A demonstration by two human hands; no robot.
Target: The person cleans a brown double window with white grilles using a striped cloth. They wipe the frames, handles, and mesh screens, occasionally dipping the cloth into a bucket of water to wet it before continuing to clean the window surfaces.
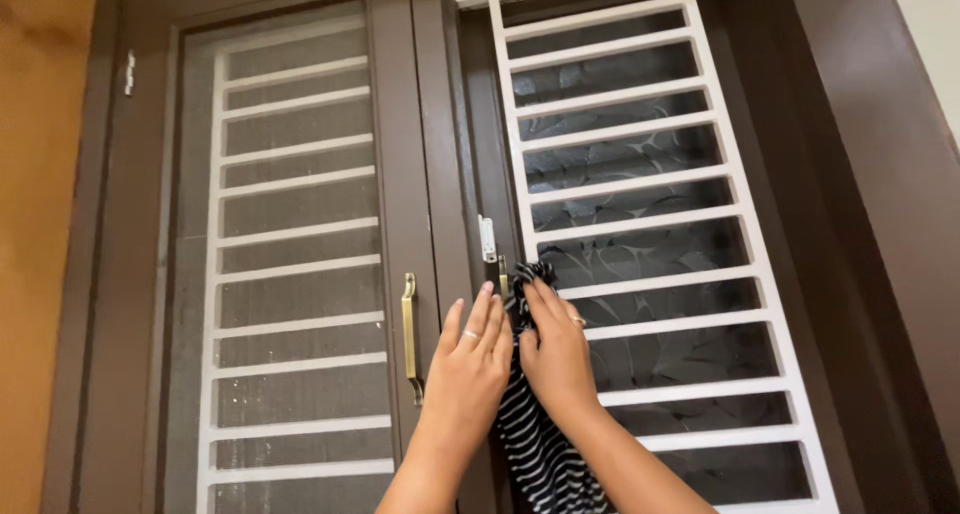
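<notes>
Dark brown window frame (pixel 440 124) filled the view, with a yellow-orange wall (pixel 35 224) along its left edge.

Left pane: closed shutter with a mesh screen (pixel 290 244), white horizontal grille bars showing behind it. A small white hinge (pixel 129 72) sat near the shutter's upper left corner. A brass pull handle (pixel 409 336) stood upright on the shutter's right stile.

Centre: left hand (pixel 468 366), fingers extended and laid flat against the central post just right of the brass handle, a ring on one finger. Its grip was open, closed on nothing; its fingertips lay just beside the cloth. A small white latch (pixel 487 239) was fixed to the post above the hands.

Black-and-white striped cloth (pixel 540 444) hung down between the two forearms, its upper end bunched at the left edge of the grille, just below the latch.

Right hand (pixel 556 354), also ringed, pressed on the top of the cloth, fingers curled over the bunched part and holding it against the frame.

Right pane: white metal grille (pixel 640 189) with horizontal bars, patterned dark glass (pixel 640 254) behind it. Brown frame and a strip of pale wall (pixel 935 24) were at far right.
</notes>
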